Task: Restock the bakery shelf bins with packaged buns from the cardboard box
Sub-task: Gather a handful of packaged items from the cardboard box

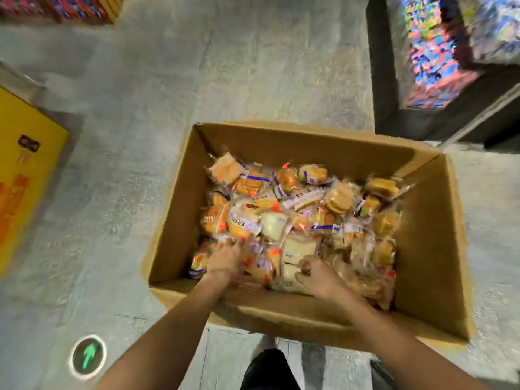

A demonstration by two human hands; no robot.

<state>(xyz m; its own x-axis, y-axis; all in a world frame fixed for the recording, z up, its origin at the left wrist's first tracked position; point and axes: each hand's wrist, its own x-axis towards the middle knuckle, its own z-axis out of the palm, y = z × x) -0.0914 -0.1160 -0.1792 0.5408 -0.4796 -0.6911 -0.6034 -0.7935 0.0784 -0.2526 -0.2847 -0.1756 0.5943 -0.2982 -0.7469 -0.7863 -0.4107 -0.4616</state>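
Grey concrete floor (197,80) bears the open cardboard box (430,249) heaped with packaged buns (281,209), where the right hand (316,277) curls round a pale packet (298,250) and the left hand (225,261) sinks among wrappers, grip unclear, so slick film could slip and spill.

Left hand (225,260) fingertips buried among packaged buns (281,209); shelf goods (439,52) blurred; yellow box (25,175) cut by left edge

Shop aisle, shelf (384,80) of colourful packets at 2 o'clock, floor arrow (87,356) at 7 o'clock, box (430,235) of wrapped buns (284,209) centre.
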